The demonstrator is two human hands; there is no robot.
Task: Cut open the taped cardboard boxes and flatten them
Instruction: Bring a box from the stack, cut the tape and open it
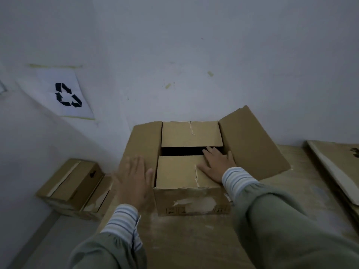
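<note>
Head view, looking down and forward. A brown cardboard box sits at the centre of the frame against a pale wall, on a sheet of flattened cardboard. Its top is already open: the two long outer flaps stand splayed at 9 and 3 o'clock, and the two short inner flaps lie nearly level, with a dark gap running left to right between them.

The right hand lies flat on the near inner flap, fingers straight and spread, pointing toward 11 o'clock, fingertips at the edge of the gap. It grips nothing.

The left hand is at 9 o'clock from the box, just beside the left outer flap, fingers straight and together, palm down. It is blurred, so I cannot tell whether it touches the flap. It holds nothing.

The right hand is the nearer to the gap, which is likely where the flaps get pulled or pressed next.

No cutting tool is visible. The box's inside is black. At 8 o'clock sit smaller boxes, seemingly taped; at 3 o'clock more flat cardboard is cut off by the frame.
</note>
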